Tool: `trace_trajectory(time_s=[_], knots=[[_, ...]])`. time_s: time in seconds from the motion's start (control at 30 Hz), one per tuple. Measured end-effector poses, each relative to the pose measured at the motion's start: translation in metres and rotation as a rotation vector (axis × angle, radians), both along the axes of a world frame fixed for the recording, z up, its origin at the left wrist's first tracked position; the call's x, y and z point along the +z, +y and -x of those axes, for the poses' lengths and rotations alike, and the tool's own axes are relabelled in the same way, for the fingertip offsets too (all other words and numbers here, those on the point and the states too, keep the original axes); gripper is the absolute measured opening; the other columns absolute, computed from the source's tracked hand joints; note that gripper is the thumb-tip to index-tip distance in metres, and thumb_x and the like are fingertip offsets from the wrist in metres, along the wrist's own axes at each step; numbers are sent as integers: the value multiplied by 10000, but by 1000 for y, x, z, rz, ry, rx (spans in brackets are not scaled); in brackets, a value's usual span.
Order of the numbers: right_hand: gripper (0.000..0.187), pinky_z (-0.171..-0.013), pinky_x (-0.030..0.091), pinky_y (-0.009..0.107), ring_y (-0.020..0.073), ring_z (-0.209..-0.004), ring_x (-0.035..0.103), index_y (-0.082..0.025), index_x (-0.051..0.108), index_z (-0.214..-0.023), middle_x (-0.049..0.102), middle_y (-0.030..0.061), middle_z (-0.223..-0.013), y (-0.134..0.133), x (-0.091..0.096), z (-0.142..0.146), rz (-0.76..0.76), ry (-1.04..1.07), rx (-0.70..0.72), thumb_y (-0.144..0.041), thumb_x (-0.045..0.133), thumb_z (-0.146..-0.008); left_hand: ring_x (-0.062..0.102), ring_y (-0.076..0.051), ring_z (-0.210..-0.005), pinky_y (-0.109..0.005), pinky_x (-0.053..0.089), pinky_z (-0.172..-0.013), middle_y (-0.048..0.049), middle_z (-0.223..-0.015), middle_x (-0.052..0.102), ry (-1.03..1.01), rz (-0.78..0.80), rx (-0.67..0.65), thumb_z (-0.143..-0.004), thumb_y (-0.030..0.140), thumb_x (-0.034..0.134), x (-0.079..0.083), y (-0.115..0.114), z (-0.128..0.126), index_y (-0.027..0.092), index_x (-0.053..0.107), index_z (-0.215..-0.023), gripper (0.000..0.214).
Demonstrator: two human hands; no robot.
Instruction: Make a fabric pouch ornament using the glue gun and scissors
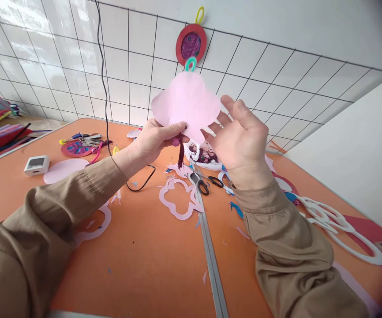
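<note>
A pink paper flower [187, 101] hangs raised over the table, with a green loop [191, 64] at its top and a dark tassel [181, 152] below. My left hand [158, 137] pinches its lower left edge, thumb in front, near where the tassel hangs. Beside the flower's right edge is my right hand [242, 137], palm partly showing and fingers spread. Some of its fingertips lie close to that edge; I cannot tell whether they touch it.
On the orange table [138, 260] lie scissors [202, 182], a flower-shaped paper frame [177, 203] and scraps. A round red ornament [191, 44] hangs on the tiled wall. White ring cutouts [339, 221] lie right; a small white device [36, 165] stands left. A black cable [103, 75] runs down.
</note>
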State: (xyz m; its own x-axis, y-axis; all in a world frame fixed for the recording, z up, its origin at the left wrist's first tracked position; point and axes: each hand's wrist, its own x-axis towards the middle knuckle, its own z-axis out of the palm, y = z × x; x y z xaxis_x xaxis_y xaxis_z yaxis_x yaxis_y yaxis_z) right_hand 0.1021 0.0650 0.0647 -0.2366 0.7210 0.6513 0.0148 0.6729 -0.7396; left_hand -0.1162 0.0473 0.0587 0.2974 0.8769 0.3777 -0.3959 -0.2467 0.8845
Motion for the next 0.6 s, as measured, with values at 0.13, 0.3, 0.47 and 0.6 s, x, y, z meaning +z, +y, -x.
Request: trace_trajectory(time_s=[0.13,0.3,0.47,0.6], knots=[[365,-863,645,542,297,-1045,726,-261,688,-996,761,55,-1127,-17,0,25,224,156,54,-558,764,-798,623,-114,-602,-249,521,-621,-29,-661,680,-12,-55,29,-815,173,805,0,-1,-1,135,704,-735,135],[222,-820,648,456,236,-859,716,-237,711,-820,727,19,-848,-35,-4,53,183,210,-97,-359,857,-706,594,-106,-579,-273,497,-619,-10,-644,664,50,-86,82,-786,191,859,1,-6,-4,136,699,-685,197],[227,-774,630,400,197,-779,675,-233,682,-726,675,-4,-764,-38,-5,59,157,220,-182,-329,876,-659,623,-110,-608,-254,499,-587,-19,-692,694,23,-66,108,-770,151,873,2,-10,-7,117,699,-718,185],[292,-597,551,343,147,-614,570,-234,617,-621,588,-24,-642,-39,-6,61,151,159,-227,-369,874,-651,613,-109,-543,-226,403,-436,-33,-673,681,59,2,74,-793,211,868,1,-11,-5,105,685,-741,218]])
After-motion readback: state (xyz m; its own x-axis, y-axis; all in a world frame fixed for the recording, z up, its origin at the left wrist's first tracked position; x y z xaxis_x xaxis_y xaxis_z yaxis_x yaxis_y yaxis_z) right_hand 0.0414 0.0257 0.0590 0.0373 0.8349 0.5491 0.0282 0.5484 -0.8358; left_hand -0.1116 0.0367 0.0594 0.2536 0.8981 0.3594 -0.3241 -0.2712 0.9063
